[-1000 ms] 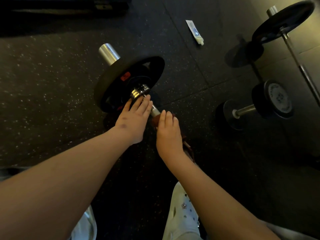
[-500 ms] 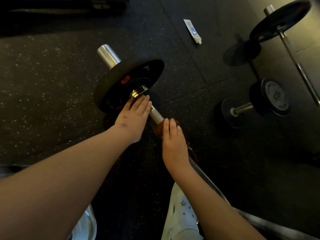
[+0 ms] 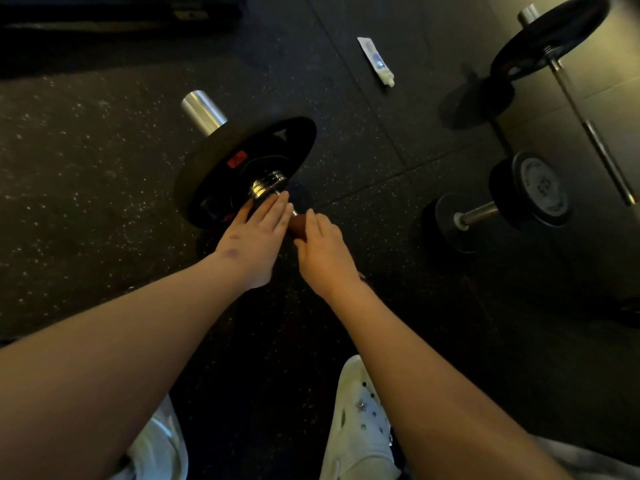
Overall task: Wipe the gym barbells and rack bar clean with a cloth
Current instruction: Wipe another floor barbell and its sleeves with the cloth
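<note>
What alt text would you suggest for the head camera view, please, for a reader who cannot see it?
A person's right hand grips a reddish-brown cloth round the chrome bar of a black-plated barbell on dark rubber flooring, while the left hand rests flat on the bar beside it. A black dumbbell, a second barbell and a small white tube lie farther right.

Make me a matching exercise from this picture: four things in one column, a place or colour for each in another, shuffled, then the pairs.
Things: 1 cloth; 2 tube; 3 dumbbell; 4 left hand
Descriptions: A fingers straight, resting on the barbell by its plate; B white, lying on the floor; C reddish-brown, under the right hand; D black ends, metal handle, far right
Pairs: 1-C; 2-B; 3-D; 4-A
</note>
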